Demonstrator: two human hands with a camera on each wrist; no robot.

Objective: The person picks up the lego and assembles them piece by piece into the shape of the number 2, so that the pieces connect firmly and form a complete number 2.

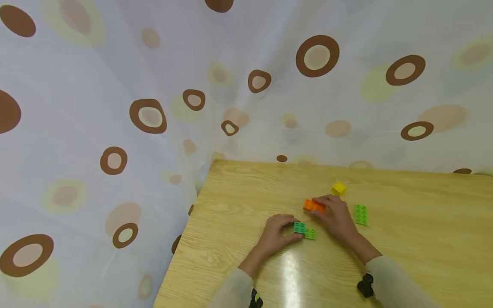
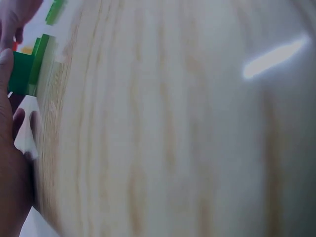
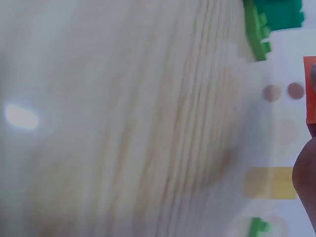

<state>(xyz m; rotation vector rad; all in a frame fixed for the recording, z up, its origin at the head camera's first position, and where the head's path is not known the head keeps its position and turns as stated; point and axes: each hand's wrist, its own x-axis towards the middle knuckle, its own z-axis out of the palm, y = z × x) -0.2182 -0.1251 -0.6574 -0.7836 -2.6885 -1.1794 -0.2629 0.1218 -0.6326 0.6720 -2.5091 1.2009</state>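
Spotted cloth (image 1: 269, 34): it hangs behind the wooden bench (image 1: 423, 256) and along its left side.
Left hand (image 1: 275, 233): it pinches the dark green brick (image 1: 299, 227) between thumb and fingers.
Light green brick (image 1: 310, 234): it is under the dark green one, with its free studs showing toward the right.
Right hand (image 1: 337, 216): it grips the orange brick (image 1: 313, 205), thumb at the near side and fingers at the far side.
Orange brick: it is beyond the green pair and apart from it (whether it touches the bench, I cannot tell).
Yellow brick (image 1: 339, 188): it lies just behind the right hand, held by nobody.
Flat green plate (image 1: 361, 214): it rests to the right of that hand, studs up.
Risk for the green pair: an uneven squeeze could, I think, twist the dark green brick loose, because it seems to cover only one end.
Risk for the orange brick: a weak fingertip hold may let it turn or slip.
Risk for the yellow brick: a careless backward movement of the fingers could push it away.
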